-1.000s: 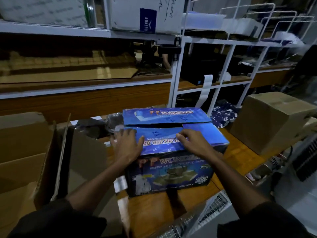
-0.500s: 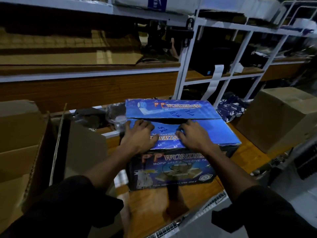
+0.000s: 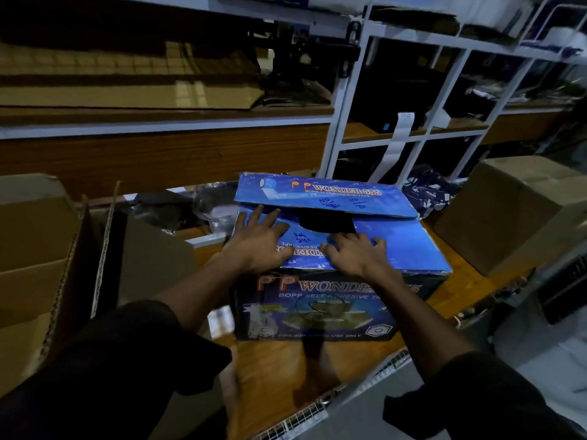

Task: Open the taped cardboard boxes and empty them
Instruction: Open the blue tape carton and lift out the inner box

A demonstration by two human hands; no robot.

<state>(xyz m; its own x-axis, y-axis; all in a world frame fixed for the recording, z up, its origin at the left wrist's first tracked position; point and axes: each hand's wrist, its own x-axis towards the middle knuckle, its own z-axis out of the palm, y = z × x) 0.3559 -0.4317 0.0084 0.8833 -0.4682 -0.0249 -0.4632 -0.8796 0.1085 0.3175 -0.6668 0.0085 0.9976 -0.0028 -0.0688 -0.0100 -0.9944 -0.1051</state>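
A blue printed cardboard box [image 3: 333, 309] marked "Wonder 555" stands on the wooden table in front of me. Its far top flap [image 3: 320, 196] is lifted a little, and a dark gap [image 3: 327, 222] shows between it and the near flap [image 3: 403, 246]. My left hand [image 3: 257, 242] lies flat on the near flap with its fingers straight and spread, reaching toward the gap. My right hand [image 3: 352, 252] rests on the same flap just right of it, fingers bent at the flap's cut edge. What is inside the box is hidden.
An open brown carton [image 3: 41, 268] stands at the left with its flaps up. A closed brown box [image 3: 514, 214] sits at the right. White metal shelving [image 3: 343, 100] with flat cardboard runs behind. Dark plastic bags [image 3: 190, 208] lie behind the blue box. The table's wire edge [image 3: 349, 395] is near me.
Both hands have slid forward across the near flap toward the seam. The far flap has risen slightly and a dark gap has opened between the flaps.
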